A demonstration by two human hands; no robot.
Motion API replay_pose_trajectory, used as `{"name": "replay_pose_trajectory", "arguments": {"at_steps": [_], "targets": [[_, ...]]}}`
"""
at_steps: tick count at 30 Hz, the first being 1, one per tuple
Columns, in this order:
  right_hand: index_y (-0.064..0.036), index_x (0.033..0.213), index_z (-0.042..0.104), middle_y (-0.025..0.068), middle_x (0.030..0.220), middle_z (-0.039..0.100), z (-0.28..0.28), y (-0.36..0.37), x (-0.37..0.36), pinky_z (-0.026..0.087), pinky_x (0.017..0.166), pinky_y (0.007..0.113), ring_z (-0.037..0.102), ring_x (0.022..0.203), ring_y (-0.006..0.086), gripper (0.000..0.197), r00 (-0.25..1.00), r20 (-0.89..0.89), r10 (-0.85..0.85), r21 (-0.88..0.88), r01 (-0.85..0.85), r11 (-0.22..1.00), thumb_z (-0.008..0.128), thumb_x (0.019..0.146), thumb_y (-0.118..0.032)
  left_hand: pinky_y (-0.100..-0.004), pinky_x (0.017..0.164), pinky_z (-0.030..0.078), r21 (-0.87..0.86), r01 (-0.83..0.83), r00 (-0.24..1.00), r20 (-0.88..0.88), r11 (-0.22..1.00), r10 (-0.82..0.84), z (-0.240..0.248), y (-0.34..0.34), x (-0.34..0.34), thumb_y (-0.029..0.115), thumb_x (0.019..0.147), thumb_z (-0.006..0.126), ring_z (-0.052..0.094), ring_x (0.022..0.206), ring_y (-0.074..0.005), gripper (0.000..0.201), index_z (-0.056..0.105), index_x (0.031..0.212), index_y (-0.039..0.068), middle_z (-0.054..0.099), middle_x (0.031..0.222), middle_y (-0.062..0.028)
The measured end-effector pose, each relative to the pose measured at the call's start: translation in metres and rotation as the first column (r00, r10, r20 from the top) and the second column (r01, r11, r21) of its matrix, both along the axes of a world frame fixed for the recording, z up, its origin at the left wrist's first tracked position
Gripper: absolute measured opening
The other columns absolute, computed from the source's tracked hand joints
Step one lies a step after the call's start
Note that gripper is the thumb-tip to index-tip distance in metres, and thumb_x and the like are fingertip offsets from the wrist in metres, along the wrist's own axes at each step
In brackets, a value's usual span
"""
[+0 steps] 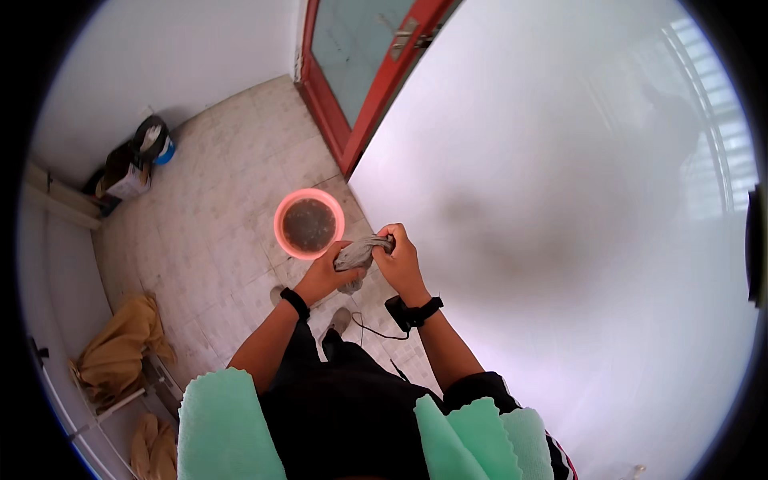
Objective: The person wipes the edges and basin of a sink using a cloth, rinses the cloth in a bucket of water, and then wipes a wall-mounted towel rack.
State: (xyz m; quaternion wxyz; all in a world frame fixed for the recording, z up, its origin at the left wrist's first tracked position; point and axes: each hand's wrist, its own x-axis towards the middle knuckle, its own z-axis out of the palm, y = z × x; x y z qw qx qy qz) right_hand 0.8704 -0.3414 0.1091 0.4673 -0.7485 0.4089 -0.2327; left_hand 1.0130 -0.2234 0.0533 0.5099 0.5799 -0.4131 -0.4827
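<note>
A crumpled grey cloth (pixel 358 254) is bunched between my two hands in front of my body. My left hand (pixel 324 274) is wrapped round its lower left part, and some of the cloth hangs below the fingers. At its upper right end, my right hand (pixel 399 262) pinches the cloth, which looks twisted there. Just beyond my left hand, a pink basin (pixel 283 240) stands on the floor with dark, murky water (pixel 309 225) in it.
A glossy white panel (pixel 520 160) fills the right side. Beyond the basin is a red-framed glass door (pixel 352 152). A box (pixel 128 182) and a bucket (pixel 164 152) stand by the left wall. Tan fabric (pixel 124 344) drapes a rack at lower left. A cable (pixel 384 333) hangs from my right wrist.
</note>
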Motion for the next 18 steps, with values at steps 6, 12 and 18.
{"name": "replay_pose_trajectory", "arguments": {"at_steps": [6,12,18], "targets": [[-0.0005,0.11,0.057,0.0102,0.092,0.065,0.032,0.0,-0.082,0.05,0.078,0.029,0.062,0.085,0.0166,0.034,0.971,0.138,-0.197,0.072,0.188,0.979,0.065,0.079,-0.013,-0.0287,0.077,0.05,0.09,0.225,0.971,0.056,0.97,-0.23,0.032,-0.029,-0.042,0.021,0.084,0.073,0.062,0.091,-0.0143,0.053,0.046,0.127,0.005,0.064,0.1,-0.0104],[-0.0009,0.111,0.062,0.0108,0.098,0.067,0.033,0.022,-0.166,0.05,0.081,0.031,0.063,0.089,0.0179,0.035,0.969,-0.003,-0.247,0.088,0.246,0.965,0.066,0.081,-0.02,-0.0287,0.079,0.05,0.077,0.503,0.85,0.135,0.861,-0.508,0.028,-0.051,-0.067,0.013,0.087,0.065,0.062,0.093,-0.0159,0.04,0.053,0.125,0.005,0.062,0.109,-0.0121],[-0.0019,0.116,0.06,0.0107,0.105,0.066,0.035,0.077,-0.168,0.048,0.087,0.031,0.061,0.096,0.019,0.034,0.888,0.188,-0.42,0.171,0.391,0.904,0.064,0.086,-0.019,-0.0323,0.086,0.05,0.04,0.653,0.717,0.289,0.756,-0.634,0.043,-0.051,-0.083,0.013,0.082,0.071,0.054,0.113,-0.0244,0.06,0.045,0.136,0.012,0.04,0.138,-0.015]]}}
